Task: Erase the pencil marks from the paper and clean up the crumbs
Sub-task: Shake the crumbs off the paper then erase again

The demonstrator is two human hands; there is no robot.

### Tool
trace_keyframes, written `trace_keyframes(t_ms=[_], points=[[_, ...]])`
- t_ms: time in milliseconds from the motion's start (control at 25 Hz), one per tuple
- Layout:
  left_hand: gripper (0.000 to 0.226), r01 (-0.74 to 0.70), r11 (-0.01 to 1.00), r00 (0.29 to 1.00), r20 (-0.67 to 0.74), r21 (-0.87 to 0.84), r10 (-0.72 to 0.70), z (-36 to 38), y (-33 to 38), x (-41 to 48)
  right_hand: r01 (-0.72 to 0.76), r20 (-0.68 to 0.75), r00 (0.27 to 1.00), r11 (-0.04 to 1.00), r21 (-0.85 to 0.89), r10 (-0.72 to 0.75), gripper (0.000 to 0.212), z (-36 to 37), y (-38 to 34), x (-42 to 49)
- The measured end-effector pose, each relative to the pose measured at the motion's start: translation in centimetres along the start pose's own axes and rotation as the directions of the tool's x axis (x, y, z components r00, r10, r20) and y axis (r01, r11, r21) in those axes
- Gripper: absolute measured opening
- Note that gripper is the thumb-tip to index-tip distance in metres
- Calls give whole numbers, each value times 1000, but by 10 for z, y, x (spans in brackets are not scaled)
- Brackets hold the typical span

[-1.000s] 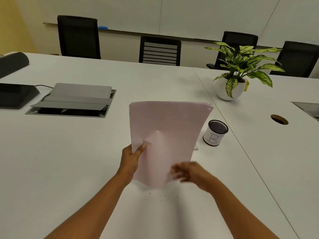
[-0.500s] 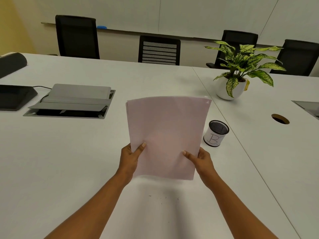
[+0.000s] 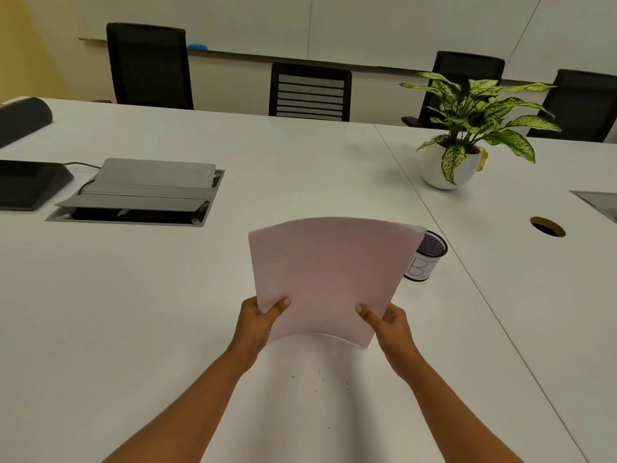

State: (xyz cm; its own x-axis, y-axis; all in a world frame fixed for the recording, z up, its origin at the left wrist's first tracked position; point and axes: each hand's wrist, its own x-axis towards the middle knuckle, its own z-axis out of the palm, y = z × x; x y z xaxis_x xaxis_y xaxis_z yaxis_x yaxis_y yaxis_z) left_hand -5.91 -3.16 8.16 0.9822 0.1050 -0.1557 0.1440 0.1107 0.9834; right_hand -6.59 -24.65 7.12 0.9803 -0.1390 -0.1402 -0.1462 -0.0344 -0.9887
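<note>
Lifting the paper (image 3: 330,279) clear of the table (image 3: 133,312) now, pinched at its two near corners: left hand (image 3: 258,324) gripping the left corner with thumb laid on the facing side, right hand (image 3: 390,325) gripping the right corner the same way. Worth noting that right hand: a second ago loose and blurred under the sheet, gripping nothing, then clamped on half a second back, and now holding firm. Bowed more than before too, far edge fanned wide and tipped away from the hands, covering part of the mesh cup (image 3: 427,259) just beyond the right hand. Showing no pencil marks on the facing side, so perhaps erased already or hidden on the far face; cannot tell which. Left behind on the table, just nearer than the hands and between the forearms: a thin scatter of dark crumbs (image 3: 317,379), none visibly clinging to the sheet. Reads as a shake-off, or a clearing of the sheet out of the way, with the sweeping-up not yet done. Calls for setting the paper aside and wiping that patch. Beyond the left hand, a grey cable hatch (image 3: 140,195) propped open in the white table, with a dark device (image 3: 30,185) further left. Far beyond the right hand, a potted plant (image 3: 467,128) and a round cable hole (image 3: 547,226). At the far side, black chairs (image 3: 150,65) along a pale wall.
</note>
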Motion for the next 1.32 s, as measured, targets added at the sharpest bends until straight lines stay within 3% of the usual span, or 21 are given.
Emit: trace_keyframes(t_ms=[240,520,640,840,1040,1120,1240,1320], points=[[20,54,996,998,30,72,-56,1,-6,5,-49,38,998,993,-107,54,30,-3,8,2],[28,74,991,996,-56,108,-68,-2,0,14,-25,78,996,991,-132,36,41,-6,2,7],[31,81,991,995,-63,109,-74,-3,-1,16,5,-24,1000,978,-209,-11,49,3,-3,7],[29,100,990,995,-32,95,-97,-1,-2,19,38,-234,969,982,-186,-82,39,18,-14,4],[31,101,990,993,-68,103,-94,-7,-1,25,30,-5,999,929,-369,-34,71,14,-10,4],[34,103,988,993,-71,111,-96,-9,-1,27,37,-10,999,937,-348,-43,57,13,-8,5],[36,111,988,992,-71,106,-104,-8,-2,27,35,-40,998,983,-181,-43,8,14,-7,6],[36,99,991,993,-67,93,-93,-8,-2,26,13,-41,999,994,-112,-17,10,12,-5,9]])
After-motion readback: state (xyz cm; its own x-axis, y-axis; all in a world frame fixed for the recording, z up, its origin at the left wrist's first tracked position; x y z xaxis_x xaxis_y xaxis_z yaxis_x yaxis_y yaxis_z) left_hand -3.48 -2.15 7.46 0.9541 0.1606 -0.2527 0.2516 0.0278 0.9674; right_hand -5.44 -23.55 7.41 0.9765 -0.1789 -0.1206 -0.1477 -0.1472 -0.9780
